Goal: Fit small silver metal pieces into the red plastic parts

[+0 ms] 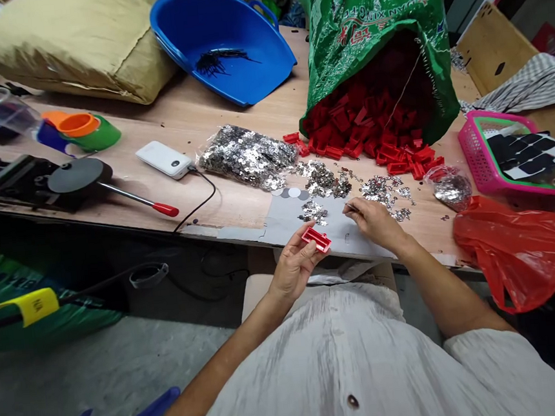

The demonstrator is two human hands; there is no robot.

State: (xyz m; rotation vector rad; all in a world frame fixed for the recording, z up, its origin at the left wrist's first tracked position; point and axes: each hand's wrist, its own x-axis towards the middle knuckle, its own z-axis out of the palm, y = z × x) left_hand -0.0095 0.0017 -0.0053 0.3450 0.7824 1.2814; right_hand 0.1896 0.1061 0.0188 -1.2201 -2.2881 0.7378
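Observation:
My left hand (pixel 292 265) grips a small red plastic housing (pixel 316 238), its hollow side facing up, just over the table's front edge. To its right, my right hand (pixel 373 222) is closed in a pinch above the grey sheet (pixel 283 217). A tiny, thin piece that looks like metal shows at its fingertips; its exact shape is too small to make out. Between and beyond the hands lies a small pile of flat silver metal pieces (pixel 314 213). Further piles of metal parts (pixel 324 181) and loose metal pieces (pixel 383 189) spread behind my right hand.
A green sack (pixel 372 12) spills red housings (pixel 362 123) onto the table. Nearby are a bag of metal pieces (pixel 248 155), a white power bank (pixel 164 159), a blue scoop (pixel 242 30), a hand press (pixel 78 177), a pink basket (pixel 476 152) and a red plastic bag (pixel 518 239).

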